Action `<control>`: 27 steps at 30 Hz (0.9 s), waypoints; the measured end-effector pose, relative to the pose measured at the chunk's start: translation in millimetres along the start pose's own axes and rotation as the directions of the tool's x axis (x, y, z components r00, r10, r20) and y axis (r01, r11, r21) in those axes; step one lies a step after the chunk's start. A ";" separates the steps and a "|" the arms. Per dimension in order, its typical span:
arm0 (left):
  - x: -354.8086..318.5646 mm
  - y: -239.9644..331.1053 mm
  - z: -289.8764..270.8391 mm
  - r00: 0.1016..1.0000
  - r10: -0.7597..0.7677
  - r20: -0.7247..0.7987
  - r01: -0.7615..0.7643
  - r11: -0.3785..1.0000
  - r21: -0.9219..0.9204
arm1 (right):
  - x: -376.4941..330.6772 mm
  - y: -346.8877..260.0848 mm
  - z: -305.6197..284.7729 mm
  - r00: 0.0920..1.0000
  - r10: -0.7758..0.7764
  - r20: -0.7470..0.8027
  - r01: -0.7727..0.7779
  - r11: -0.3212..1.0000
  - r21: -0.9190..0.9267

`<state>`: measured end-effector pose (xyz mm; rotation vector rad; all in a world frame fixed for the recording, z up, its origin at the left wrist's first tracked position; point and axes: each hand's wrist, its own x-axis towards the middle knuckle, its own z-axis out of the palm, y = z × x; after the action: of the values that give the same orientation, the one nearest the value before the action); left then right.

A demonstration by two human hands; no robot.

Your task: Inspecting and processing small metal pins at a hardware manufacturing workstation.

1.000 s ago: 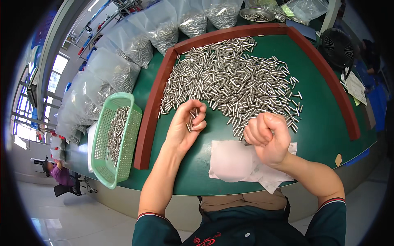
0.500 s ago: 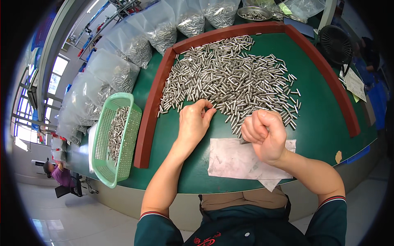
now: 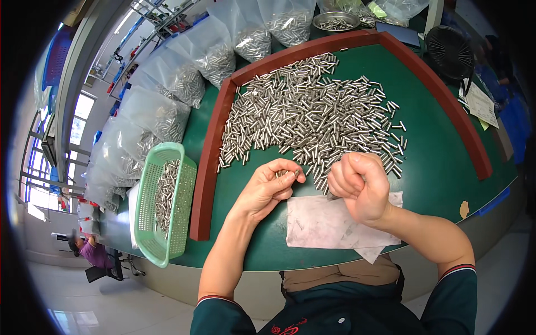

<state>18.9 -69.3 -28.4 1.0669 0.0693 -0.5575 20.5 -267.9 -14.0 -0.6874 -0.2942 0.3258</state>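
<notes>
A broad heap of small shiny metal pins (image 3: 312,111) lies on the green tabletop. Just off its near edge, my left hand (image 3: 269,187) pinches a metal pin (image 3: 296,173) between thumb and fingertips. Close by on the right, my right hand (image 3: 360,184) is curled into a fist above a stained whitish cloth (image 3: 312,229). A small greyish bit shows under that fist, but what the fingers enclose is hidden. The two hands are apart.
A red-brown wooden frame (image 3: 211,167) borders the heap. Left of it stands a green basket (image 3: 149,234) partly filled with pins. Clear bags of pins (image 3: 218,58) line the table's far and left sides. A metal bowl (image 3: 336,29) and black fan (image 3: 448,51) are at the back right.
My left hand has drawn back from the heap's near edge toward my right fist, a pin now visible in its fingertips. My right hand stays closed above the cloth. The view has shifted slightly.
</notes>
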 end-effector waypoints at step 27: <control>-21.8 -17.4 49.2 0.940 0.330 0.082 -0.172 0.255 0.951 | -1.0 1.9 1.4 1.000 0.009 -0.007 -0.010 0.996 -0.086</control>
<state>-18.2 -108.5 -11.3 2.2936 -0.3892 -0.1563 18.7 -266.2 -14.4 -0.7744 -0.3000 0.3215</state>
